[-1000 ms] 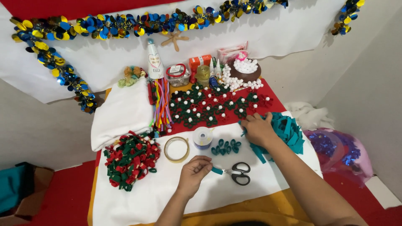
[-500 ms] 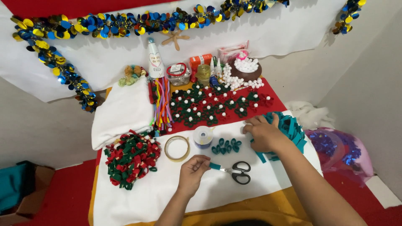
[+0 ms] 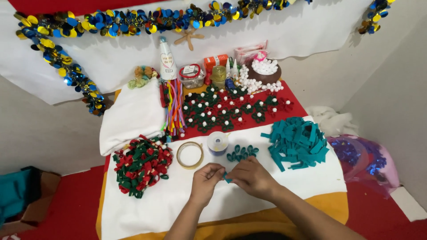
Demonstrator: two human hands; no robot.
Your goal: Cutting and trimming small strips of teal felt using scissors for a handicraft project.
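Note:
My left hand (image 3: 206,178) and my right hand (image 3: 252,178) meet over the white cloth (image 3: 155,209) at the table's front. Together they pinch a small teal felt strip (image 3: 227,178) between the fingertips. Just beyond the hands lies a cluster of teal felt loops (image 3: 242,153). A pile of cut teal strips (image 3: 298,143) sits to the right of my right hand. The scissors seen earlier are hidden under my right hand.
A tape ring (image 3: 190,155) and a ribbon spool (image 3: 218,143) lie ahead of my left hand. A heap of red and green loops (image 3: 142,162) is at left. Felt flowers (image 3: 231,109), pipe cleaners (image 3: 175,109), jars and a pompom bowl (image 3: 265,72) fill the back.
My right hand drew back from the teal strip pile to the middle, carrying a strip. My left hand rose slightly to meet it, and the scissors became covered.

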